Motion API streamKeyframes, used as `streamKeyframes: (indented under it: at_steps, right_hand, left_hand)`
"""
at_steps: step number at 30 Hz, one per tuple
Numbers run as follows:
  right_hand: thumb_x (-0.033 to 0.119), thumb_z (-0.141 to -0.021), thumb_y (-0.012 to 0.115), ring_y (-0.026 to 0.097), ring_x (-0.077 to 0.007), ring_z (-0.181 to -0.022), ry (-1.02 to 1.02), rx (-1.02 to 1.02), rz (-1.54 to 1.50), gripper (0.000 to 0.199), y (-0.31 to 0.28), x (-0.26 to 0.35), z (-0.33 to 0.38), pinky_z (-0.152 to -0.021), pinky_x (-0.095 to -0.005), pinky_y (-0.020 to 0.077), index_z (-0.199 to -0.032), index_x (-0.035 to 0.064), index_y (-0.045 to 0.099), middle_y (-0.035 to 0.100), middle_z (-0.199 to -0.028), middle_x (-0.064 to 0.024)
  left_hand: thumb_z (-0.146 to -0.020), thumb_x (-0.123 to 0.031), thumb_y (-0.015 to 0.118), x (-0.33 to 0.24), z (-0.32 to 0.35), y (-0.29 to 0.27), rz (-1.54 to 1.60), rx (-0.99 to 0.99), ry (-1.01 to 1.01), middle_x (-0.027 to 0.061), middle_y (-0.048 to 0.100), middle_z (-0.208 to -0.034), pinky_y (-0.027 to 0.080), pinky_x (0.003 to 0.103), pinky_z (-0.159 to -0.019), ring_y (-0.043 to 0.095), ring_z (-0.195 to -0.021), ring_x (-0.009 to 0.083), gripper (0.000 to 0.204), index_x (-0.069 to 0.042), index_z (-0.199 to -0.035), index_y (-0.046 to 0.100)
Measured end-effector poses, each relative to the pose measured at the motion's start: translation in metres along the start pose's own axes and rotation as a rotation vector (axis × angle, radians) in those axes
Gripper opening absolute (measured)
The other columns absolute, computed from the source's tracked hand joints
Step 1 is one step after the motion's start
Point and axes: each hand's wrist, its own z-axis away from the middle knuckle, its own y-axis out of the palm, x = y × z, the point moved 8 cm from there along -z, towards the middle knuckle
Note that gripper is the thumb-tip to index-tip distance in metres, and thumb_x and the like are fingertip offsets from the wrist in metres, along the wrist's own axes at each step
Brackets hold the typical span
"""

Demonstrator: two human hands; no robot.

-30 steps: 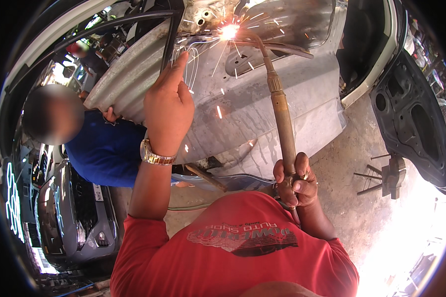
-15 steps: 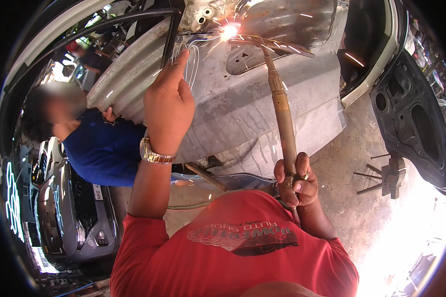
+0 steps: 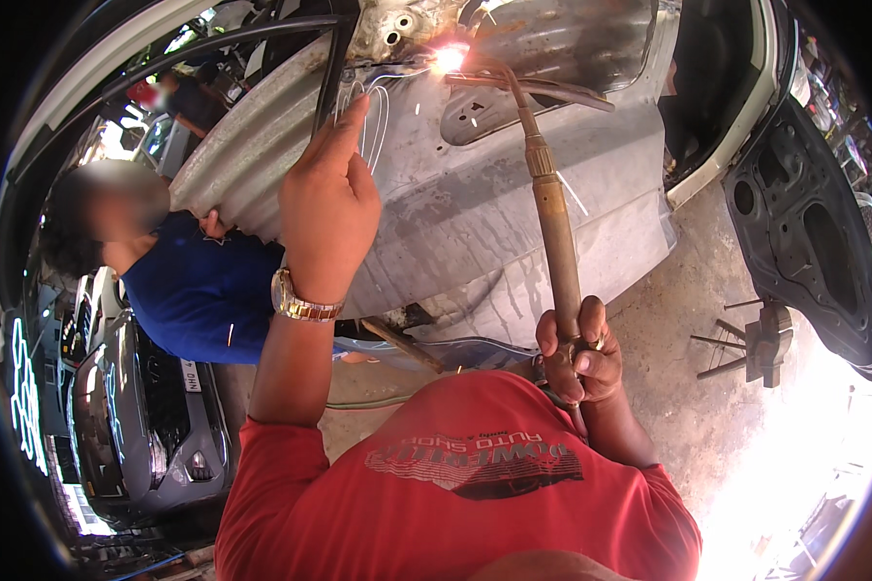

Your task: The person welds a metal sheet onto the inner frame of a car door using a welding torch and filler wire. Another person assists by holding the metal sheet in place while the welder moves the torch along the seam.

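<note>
My right hand [image 3: 591, 363] is wrapped around the lower end of a brass gas welding torch [image 3: 554, 223]. The torch's bent tip reaches up to a bright glow [image 3: 449, 59] on a bare grey car body panel [image 3: 436, 242]. Pinched in my left hand [image 3: 331, 208], beside the glow, is a loosely looped thin welding wire [image 3: 386, 116]. Its free end runs right into the bright spot, where glare hides the joint. A curved metal strip [image 3: 576, 95] lies along the panel, passing behind the torch tip. Below the glow is an oval opening in the panel.
At the left, a person in a blue shirt [image 3: 199, 290] has a hand [image 3: 213, 225] at the panel's edge. A dark car [image 3: 136, 416] stands behind them. Rightward are a black door shell [image 3: 809, 232] and a metal block with rods [image 3: 767, 344]. A wooden stick [image 3: 402, 344] juts below the panel.
Fewer sparks fly from the glow now, and the torch's bent tip shows more plainly. Both my hands hold nearly the same places.
</note>
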Motion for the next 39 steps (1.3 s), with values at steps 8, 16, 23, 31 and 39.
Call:
streamKeyframes:
  at_steps: [8, 16, 23, 31, 39]
  right_hand:
    - [-0.007, -0.094, 0.064, 0.06, -0.0171, -0.046, 0.011, 0.016, -0.011, 0.032, 0.0001, -0.0011, 0.0004, -0.034, -0.0237, 0.0488, -0.106, 0.0119, 0.041, 0.053, -0.115, -0.0365]
    - [-0.006, -0.094, 0.065, 0.06, -0.017, -0.046, 0.012, 0.017, -0.009, 0.032, 0.0002, -0.0008, 0.001, -0.034, -0.0236, 0.0494, -0.106, 0.0117, 0.042, 0.053, -0.116, -0.0371]
    - [-0.006, -0.095, 0.065, 0.061, -0.0166, -0.046, 0.009, 0.022, -0.011, 0.031, 0.0008, -0.001, 0.0012, -0.035, -0.0233, 0.0492, -0.107, 0.0117, 0.042, 0.053, -0.116, -0.0369]
    - [-0.007, -0.095, 0.064, 0.061, -0.0168, -0.046, 0.005, 0.033, -0.021, 0.031, 0.002, -0.0011, -0.0004, -0.035, -0.0235, 0.0494, -0.107, 0.0112, 0.042, 0.053, -0.116, -0.037]
    - [-0.007, -0.095, 0.064, 0.061, -0.017, -0.046, 0.001, 0.025, -0.019, 0.032, -0.0012, -0.0015, 0.0005, -0.035, -0.0236, 0.049, -0.107, 0.0114, 0.042, 0.053, -0.116, -0.037]
  left_hand:
    - [-0.097, 0.0, 0.062, 0.0029, 0.0009, -0.0015, 0.001, -0.069, 0.045, 0.0194, 0.072, -0.093, 0.054, 0.039, -0.067, 0.066, -0.067, 0.0289, 0.052, -0.019, -0.145, 0.068]
    - [-0.092, 0.005, 0.061, 0.0016, 0.0005, -0.0002, -0.026, -0.008, 0.016, 0.0185, 0.074, -0.124, 0.06, 0.045, -0.082, 0.074, -0.098, 0.0388, 0.053, -0.011, -0.143, 0.067]
    - [-0.097, 0.0, 0.062, 0.0009, 0.001, -0.0009, -0.012, -0.049, 0.035, 0.018, 0.07, -0.088, 0.052, 0.038, -0.065, 0.062, -0.063, 0.0284, 0.051, -0.018, -0.145, 0.068]
    - [-0.098, -0.001, 0.062, 0.0017, 0.0006, -0.0002, -0.03, -0.048, 0.035, 0.0183, 0.071, -0.089, 0.052, 0.039, -0.065, 0.063, -0.064, 0.0287, 0.051, -0.019, -0.145, 0.068]
    - [-0.097, -0.002, 0.062, 0.0017, 0.0009, 0.001, -0.021, -0.045, 0.016, 0.0196, 0.071, -0.089, 0.053, 0.04, -0.066, 0.065, -0.066, 0.0299, 0.051, -0.018, -0.145, 0.068]
